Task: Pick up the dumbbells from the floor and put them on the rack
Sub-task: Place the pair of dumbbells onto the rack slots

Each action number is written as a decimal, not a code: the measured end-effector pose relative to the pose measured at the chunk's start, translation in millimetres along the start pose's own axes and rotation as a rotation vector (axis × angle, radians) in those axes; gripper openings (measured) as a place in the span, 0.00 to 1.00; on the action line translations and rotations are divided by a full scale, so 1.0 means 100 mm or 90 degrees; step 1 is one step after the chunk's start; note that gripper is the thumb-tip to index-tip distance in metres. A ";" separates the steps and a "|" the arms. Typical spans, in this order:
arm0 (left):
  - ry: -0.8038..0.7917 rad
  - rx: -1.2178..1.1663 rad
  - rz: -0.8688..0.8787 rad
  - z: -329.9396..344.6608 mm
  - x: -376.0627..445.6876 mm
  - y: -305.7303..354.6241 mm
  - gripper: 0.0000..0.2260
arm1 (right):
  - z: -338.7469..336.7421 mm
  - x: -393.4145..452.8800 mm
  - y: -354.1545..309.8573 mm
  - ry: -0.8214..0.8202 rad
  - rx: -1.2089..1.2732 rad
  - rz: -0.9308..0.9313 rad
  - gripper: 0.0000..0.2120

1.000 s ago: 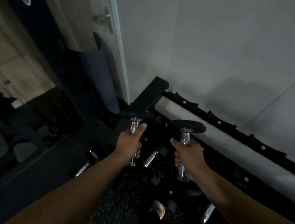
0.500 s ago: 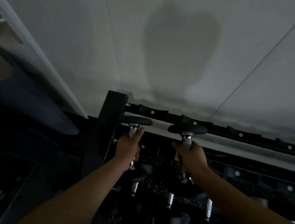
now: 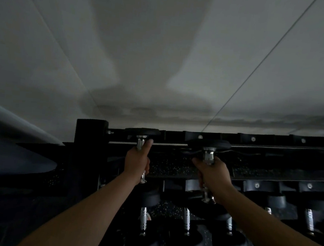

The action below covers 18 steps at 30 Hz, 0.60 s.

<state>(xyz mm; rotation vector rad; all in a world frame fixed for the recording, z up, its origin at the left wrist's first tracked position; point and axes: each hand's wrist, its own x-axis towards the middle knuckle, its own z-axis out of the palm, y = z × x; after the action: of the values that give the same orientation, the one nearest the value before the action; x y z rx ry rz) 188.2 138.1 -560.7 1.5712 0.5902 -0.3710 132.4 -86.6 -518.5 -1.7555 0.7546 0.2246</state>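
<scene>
Gripping left dumbbell (image 3: 142,140) by chrome handle in closed left hand (image 3: 136,162), right dumbbell (image 3: 209,149) likewise in closed right hand (image 3: 212,175); both held upright at top tier of rack (image 3: 253,139), far heads above fists.

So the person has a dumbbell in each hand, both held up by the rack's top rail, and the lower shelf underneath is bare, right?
Not quite: the head view shows the lower shelf already holds dumbbells. The rest stands: left hand and right hand each grip a dumbbell by the top rail.

Black rack (image 3: 89,132), chrome-handled, seemingly black dumbbells (image 3: 209,143).
</scene>
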 end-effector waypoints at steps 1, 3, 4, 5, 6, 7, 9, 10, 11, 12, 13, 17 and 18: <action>-0.005 0.002 -0.007 0.04 0.04 -0.01 0.25 | -0.01 0.04 0.00 0.000 -0.004 0.006 0.14; -0.010 0.005 -0.018 0.11 0.10 -0.05 0.26 | -0.03 0.11 -0.01 0.003 -0.007 0.015 0.14; -0.006 0.009 -0.023 0.14 0.13 -0.07 0.26 | -0.04 0.14 0.00 0.005 -0.010 0.016 0.14; 0.000 0.014 -0.030 0.16 0.16 -0.09 0.25 | -0.05 0.18 0.00 0.007 -0.012 0.017 0.14; 0.004 0.017 -0.037 0.17 0.20 -0.10 0.24 | -0.06 0.22 0.00 0.007 -0.013 0.019 0.15; 0.006 0.017 -0.044 0.18 0.22 -0.11 0.23 | -0.06 0.26 0.00 0.008 -0.011 0.020 0.15; 0.010 0.011 -0.047 0.18 0.26 -0.13 0.22 | -0.06 0.35 -0.01 0.014 -0.015 0.024 0.15; 0.016 0.009 -0.046 0.18 0.27 -0.14 0.22 | -0.06 0.39 -0.01 0.019 -0.027 0.024 0.15; 0.021 0.007 -0.046 0.18 0.27 -0.14 0.22 | -0.06 0.44 -0.02 0.023 -0.040 0.022 0.14; 0.027 0.007 -0.045 0.19 0.27 -0.14 0.21 | -0.06 0.48 -0.02 0.025 -0.047 0.023 0.14; 0.032 0.007 -0.044 0.20 0.28 -0.14 0.21 | -0.05 0.52 -0.03 0.025 -0.046 0.025 0.13; 0.051 0.006 -0.045 0.22 0.28 -0.15 0.20 | -0.03 0.65 -0.02 0.018 -0.054 0.030 0.11; 0.052 0.007 -0.045 0.22 0.28 -0.15 0.20 | -0.02 0.68 -0.02 0.018 -0.060 0.029 0.11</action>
<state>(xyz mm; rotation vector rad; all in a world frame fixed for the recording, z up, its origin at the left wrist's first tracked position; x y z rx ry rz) 205.2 120.8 -591.0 1.5839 0.7102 -0.3649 185.6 -114.1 -551.2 -1.8357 0.8169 0.2707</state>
